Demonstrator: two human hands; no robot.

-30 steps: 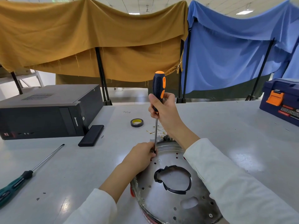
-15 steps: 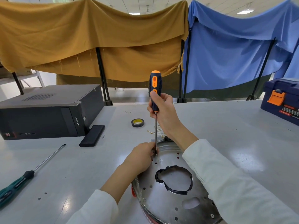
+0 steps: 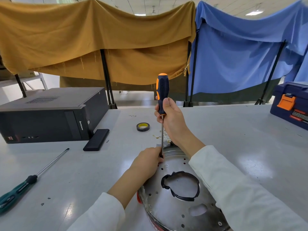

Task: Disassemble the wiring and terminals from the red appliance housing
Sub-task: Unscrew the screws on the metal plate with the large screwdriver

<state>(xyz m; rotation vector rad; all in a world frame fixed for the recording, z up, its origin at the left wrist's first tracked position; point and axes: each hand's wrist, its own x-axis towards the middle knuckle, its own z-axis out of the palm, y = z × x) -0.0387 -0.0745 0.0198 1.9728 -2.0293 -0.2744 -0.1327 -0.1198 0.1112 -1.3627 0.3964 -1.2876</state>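
Note:
The appliance housing (image 3: 175,207) lies upside down near the table's front edge, showing its silver perforated metal base and a sliver of red rim at its left. A black gasket ring (image 3: 180,187) edges the hole in the base. My right hand (image 3: 171,120) grips the black-and-orange screwdriver (image 3: 162,90), held upright with its tip down at the housing's far rim. My left hand (image 3: 148,161) pinches the lower shaft beside the tip and rests on the rim. Small wires with terminals (image 3: 164,136) lie on the table just behind the housing.
A black computer case (image 3: 50,114) lies at the left with a flat black device (image 3: 96,139) beside it. A green-handled screwdriver (image 3: 25,184) lies at the front left. A tape roll (image 3: 143,127) sits mid-table. A blue toolbox (image 3: 291,104) stands at the right.
The screwdriver handle has turned in my right hand; the orange stripe now faces left. My right hand's grip has shifted slightly on the handle. My left hand stays at the tip.

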